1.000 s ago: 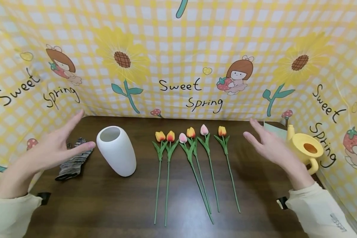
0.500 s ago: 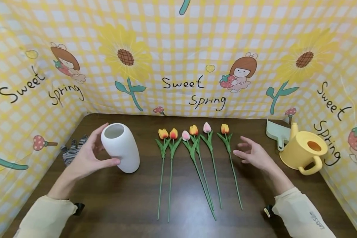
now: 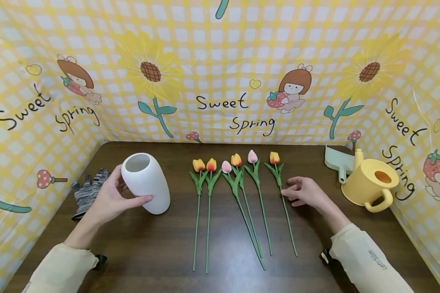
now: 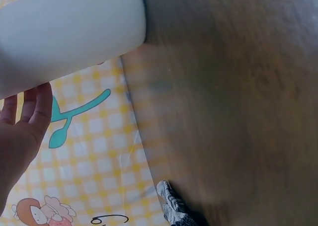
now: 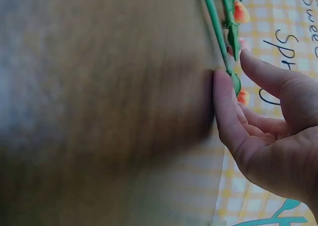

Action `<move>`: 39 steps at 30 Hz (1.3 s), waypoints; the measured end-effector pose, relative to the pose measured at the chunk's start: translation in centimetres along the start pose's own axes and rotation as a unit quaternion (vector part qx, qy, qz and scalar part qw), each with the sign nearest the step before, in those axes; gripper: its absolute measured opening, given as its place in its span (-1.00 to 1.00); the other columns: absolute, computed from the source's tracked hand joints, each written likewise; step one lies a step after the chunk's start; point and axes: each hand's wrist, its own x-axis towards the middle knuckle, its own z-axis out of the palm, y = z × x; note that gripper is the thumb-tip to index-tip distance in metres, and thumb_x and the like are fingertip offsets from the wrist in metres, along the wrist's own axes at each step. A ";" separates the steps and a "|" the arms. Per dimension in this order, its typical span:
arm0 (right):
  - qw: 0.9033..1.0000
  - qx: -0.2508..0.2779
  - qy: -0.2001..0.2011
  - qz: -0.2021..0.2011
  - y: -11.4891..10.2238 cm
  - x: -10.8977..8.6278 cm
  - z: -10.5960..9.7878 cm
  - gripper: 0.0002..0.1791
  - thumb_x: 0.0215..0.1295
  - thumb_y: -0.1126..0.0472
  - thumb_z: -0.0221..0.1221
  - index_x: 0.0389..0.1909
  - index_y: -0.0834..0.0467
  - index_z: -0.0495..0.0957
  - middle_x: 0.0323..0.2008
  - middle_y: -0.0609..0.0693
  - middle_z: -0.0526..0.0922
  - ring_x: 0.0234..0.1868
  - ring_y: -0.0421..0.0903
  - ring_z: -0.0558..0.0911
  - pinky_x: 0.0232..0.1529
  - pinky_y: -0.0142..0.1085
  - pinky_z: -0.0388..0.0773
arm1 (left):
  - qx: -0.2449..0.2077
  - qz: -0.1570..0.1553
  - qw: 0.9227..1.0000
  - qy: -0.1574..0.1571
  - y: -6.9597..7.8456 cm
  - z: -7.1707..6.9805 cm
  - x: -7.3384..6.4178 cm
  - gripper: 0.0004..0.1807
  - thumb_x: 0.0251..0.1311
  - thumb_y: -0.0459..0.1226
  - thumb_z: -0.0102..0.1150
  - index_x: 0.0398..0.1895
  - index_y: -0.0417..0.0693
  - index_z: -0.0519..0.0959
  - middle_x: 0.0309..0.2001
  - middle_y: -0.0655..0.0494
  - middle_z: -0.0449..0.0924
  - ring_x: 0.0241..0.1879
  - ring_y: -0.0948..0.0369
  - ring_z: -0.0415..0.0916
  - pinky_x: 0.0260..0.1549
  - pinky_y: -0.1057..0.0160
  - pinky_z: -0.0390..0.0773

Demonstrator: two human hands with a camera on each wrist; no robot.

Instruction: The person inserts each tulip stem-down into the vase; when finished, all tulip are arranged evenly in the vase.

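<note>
My left hand (image 3: 111, 199) holds a white vase (image 3: 150, 185) by its side, thumb in front and fingers behind it. In the left wrist view, fingertips touch the underside of the vase (image 4: 69, 32). On the right, my right hand (image 3: 306, 193) is at the stem of the rightmost tulip (image 3: 287, 221), an orange-yellow one. Its thumb and index finger stand apart around that stem in the right wrist view, the index fingertip right beside it. Several more tulips lie in the middle: two orange ones at left, then a pink tulip (image 3: 252, 156) and others.
A grey knitted glove (image 3: 86, 197) lies at the left behind my left wrist. At right stand a yellow watering can (image 3: 366, 187) and a pale green dustpan (image 3: 337, 160). A yellow checked cloth (image 3: 220, 61) walls the brown table (image 3: 150, 252) on the back and sides.
My left hand has come in from the left and taken hold of the vase. The right hand has moved left and down to the rightmost tulip's stem.
</note>
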 end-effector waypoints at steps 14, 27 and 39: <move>0.999 -0.020 0.013 0.047 -0.5 0.9 1.0 -0.45 0.23 0.14 0.44 0.05 0.44 0.49 -0.35 0.12 0.70 -0.45 -0.05 0.70 -0.44 -0.15 0.72 | 0.019 0.013 1.000 -0.008 -0.6 -0.3 0.2 0.13 -0.28 -0.46 0.69 0.45 0.13 0.29 0.17 0.14 0.48 -0.03 0.19 0.55 -0.12 0.46 0.54; 0.998 -0.011 -0.004 0.058 -0.8 1.3 1.0 -0.67 0.28 0.24 0.38 -0.09 0.38 0.56 -0.43 0.05 0.67 -0.49 -0.10 0.67 -0.48 -0.19 0.70 | 0.001 0.017 1.000 -0.026 -0.6 -0.7 1.0 0.11 -0.28 -0.49 0.68 0.44 0.08 0.30 0.17 0.09 0.49 -0.01 0.18 0.56 -0.09 0.44 0.56; 0.998 0.013 -0.017 0.064 -0.7 1.3 0.6 -0.69 0.30 0.26 0.35 -0.08 0.36 0.51 -0.39 0.05 0.66 -0.47 -0.10 0.66 -0.48 -0.18 0.70 | -0.012 0.015 0.999 -0.030 -1.1 -0.5 1.1 0.11 -0.25 -0.51 0.65 0.45 0.09 0.28 0.17 0.08 0.50 0.00 0.18 0.57 -0.09 0.43 0.56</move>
